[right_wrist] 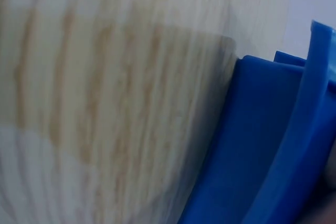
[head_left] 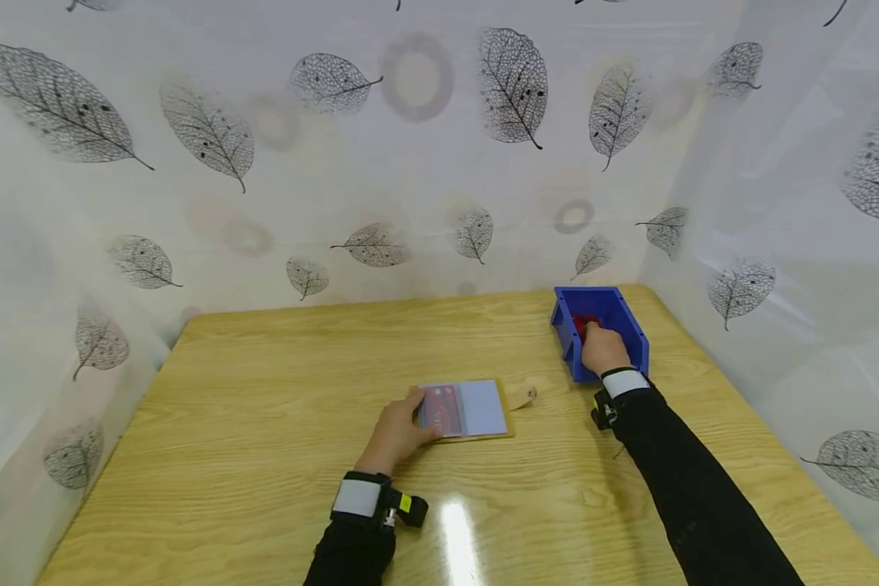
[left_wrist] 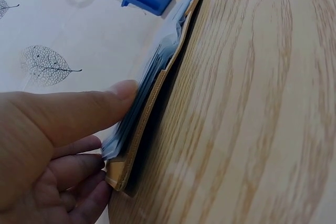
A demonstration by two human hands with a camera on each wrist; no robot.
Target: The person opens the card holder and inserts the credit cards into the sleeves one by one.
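An open card holder (head_left: 509, 433) with a tan cover and clear sleeves lies on the table. A reddish card (head_left: 441, 409) shows in its left sleeve, and a pale sheet (head_left: 483, 407) fills the right side. My left hand (head_left: 397, 433) grips the holder's left edge; in the left wrist view the thumb presses the sleeves while the fingers meet the edge. My right hand (head_left: 605, 350) reaches into a blue bin (head_left: 640, 346). Something red (head_left: 584, 324) is at its fingers, which are mostly hidden, so whether they hold it does not show.
The wood-grain table (head_left: 264, 456) meets a white leaf-print sheet (head_left: 410, 163) at the back and sides. A strap with a snap (head_left: 531, 393) sticks out to the right of the card holder, toward the bin.
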